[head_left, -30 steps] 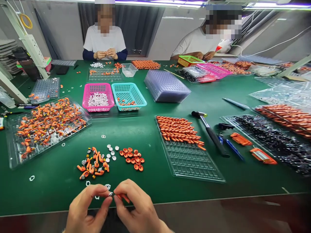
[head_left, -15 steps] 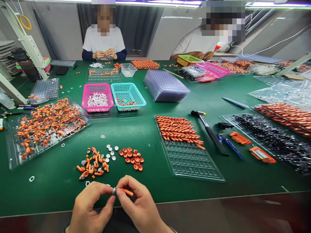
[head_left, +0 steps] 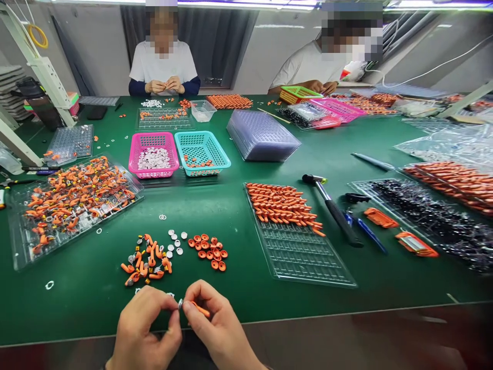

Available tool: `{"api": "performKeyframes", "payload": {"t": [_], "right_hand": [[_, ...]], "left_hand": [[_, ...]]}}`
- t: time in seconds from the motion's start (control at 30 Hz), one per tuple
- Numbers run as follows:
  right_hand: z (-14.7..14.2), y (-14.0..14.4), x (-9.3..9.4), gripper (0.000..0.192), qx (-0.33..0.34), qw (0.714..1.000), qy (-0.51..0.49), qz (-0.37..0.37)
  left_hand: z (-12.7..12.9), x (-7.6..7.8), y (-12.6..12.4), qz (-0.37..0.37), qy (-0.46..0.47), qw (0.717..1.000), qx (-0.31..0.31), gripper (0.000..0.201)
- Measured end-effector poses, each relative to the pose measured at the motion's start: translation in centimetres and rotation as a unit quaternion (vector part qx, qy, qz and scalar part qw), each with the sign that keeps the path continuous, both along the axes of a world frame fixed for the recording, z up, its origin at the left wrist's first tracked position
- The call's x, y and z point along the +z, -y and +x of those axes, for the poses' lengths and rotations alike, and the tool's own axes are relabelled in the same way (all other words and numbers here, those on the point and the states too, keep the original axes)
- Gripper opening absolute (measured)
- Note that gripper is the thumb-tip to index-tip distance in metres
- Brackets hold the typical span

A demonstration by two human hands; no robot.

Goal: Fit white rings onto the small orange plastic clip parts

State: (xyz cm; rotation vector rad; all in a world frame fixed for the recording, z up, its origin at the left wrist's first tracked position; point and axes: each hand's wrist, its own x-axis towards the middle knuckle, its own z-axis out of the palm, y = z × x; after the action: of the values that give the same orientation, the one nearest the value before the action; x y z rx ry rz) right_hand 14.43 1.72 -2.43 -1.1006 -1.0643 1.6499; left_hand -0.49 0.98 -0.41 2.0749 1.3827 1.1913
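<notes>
Since the earlier frames, both my hands have come a little lower and closer to me, and the orange piece now points more to the right.

My right hand (head_left: 215,324) pinches the small orange piece (head_left: 200,310) between thumb and forefinger, just above the near edge of the green bench (head_left: 239,216). My left hand (head_left: 144,329) holds a tiny silver ring (head_left: 179,303) with pressed fingertips, touching the end of the orange piece. Both parts look very light and small. The orange one seems soft like rubber, so I judge it can bend; it is best held close to its end, near the ring. The ring looks smooth and can easily slip.

Both hands are curled, with the other fingers folded in and the fingertips meeting between them.

Near the hands lie a loose heap of orange parts (head_left: 146,262), some orange caps (head_left: 210,252) and white discs (head_left: 175,241). Farther right stands a clear tray (head_left: 308,257) with rows of orange pieces, and a hammer (head_left: 333,210) beside it.
</notes>
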Motion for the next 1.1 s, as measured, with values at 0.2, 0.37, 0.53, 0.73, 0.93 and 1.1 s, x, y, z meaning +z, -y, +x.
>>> {"api": "performKeyframes", "payload": {"t": [0.2,0.37,0.53,0.73,0.93,1.1], "right_hand": [[0.1,0.1,-1.0,0.048,0.018,0.995,-0.071,-0.064],[0.0,-0.4,-1.6,0.043,0.04,0.976,-0.168,-0.133],[0.5,-0.7,-0.8,0.036,0.09,0.95,-0.235,-0.186],[2.5,-1.2,-0.2,0.041,0.061,0.958,-0.229,-0.16],[2.9,-1.3,-0.7,0.041,0.031,0.976,-0.19,-0.106],[2.7,-0.9,-1.3,0.044,0.046,0.982,-0.152,-0.106]], "left_hand": [[-0.3,0.3,0.0,-0.013,-0.016,0.999,-0.03,0.015],[-0.6,0.3,-0.1,-0.08,-0.008,0.995,-0.051,0.013],[-0.9,0.5,-0.3,-0.119,-0.023,0.991,-0.065,0.014],[-3.0,0.9,-3.2,-0.077,-0.211,0.972,-0.075,0.028],[-3.1,1.7,-9.1,-0.102,-0.292,0.946,-0.097,0.011],[-1.4,1.5,-12.2,-0.109,-0.33,0.928,-0.136,0.013]]}}
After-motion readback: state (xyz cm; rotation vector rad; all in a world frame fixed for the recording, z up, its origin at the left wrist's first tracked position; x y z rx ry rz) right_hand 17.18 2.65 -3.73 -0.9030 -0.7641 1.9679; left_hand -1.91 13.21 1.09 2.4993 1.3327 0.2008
